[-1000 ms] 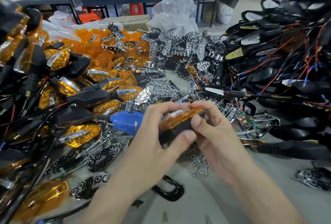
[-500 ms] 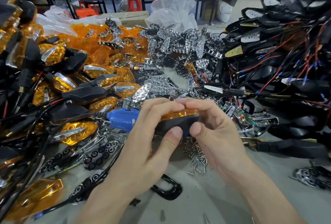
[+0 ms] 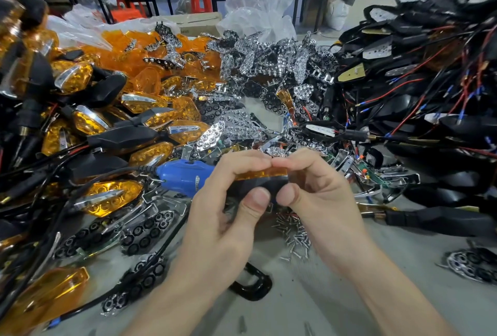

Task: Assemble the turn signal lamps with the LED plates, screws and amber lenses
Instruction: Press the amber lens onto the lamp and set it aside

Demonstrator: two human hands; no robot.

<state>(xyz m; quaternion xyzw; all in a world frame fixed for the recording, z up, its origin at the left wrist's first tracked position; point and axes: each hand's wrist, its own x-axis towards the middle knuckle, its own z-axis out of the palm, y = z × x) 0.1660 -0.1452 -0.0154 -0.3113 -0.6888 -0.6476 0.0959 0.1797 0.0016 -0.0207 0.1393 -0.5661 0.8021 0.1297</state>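
Note:
Both hands pinch one turn signal lamp point(image 3: 262, 178) at the middle of the view, its amber lens on top and black housing below. My left hand point(image 3: 228, 201) grips its left half, fingers over the lens and thumb under the housing. My right hand point(image 3: 317, 196) grips its right half the same way. The fingertips of both hands meet above the lens. Loose screws point(image 3: 294, 236) lie in a small heap on the table right below the lamp. Chrome LED plates point(image 3: 271, 56) are piled at the back centre, loose amber lenses point(image 3: 134, 48) at the back left.
A blue electric screwdriver point(image 3: 185, 175) lies just left of my left hand, cable running left. Finished amber lamps point(image 3: 113, 196) fill the left side. Black housings with red and black wires point(image 3: 430, 93) are stacked on the right. A black hook-shaped part point(image 3: 252, 286) lies near the front.
The lamp has turned from tilted with the lens facing me to level and edge-on. My fingers have closed together over the top of the lens, thumbs pressing from below.

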